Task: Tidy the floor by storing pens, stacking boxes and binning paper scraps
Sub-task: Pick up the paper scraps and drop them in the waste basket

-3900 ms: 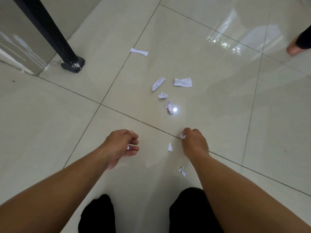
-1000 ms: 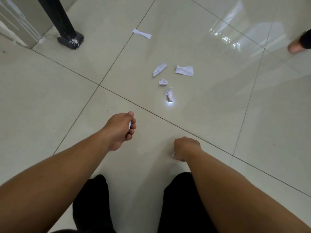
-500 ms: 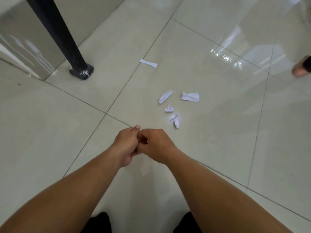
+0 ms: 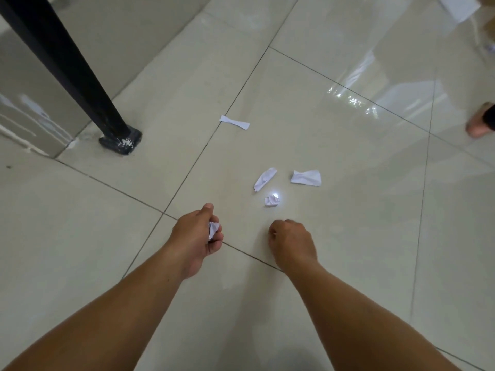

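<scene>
Binning scraps: left grip pinching a paper wad; right grip curled, contents untellable — next, reach for the crumpled scrap.

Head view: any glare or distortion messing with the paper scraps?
Head view: a bright glare spot washes one edge of the small crumpled scrap; window reflections streak the far tiles; the black post leans, likely lens distortion; other scraps sharp.

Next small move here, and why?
Probably reach the right hand forward to pinch the small crumpled white paper scrap: it lies nearest, just ahead of that hand, which is curled so any contents are hidden. The left hand already grips collected white scraps.
</scene>
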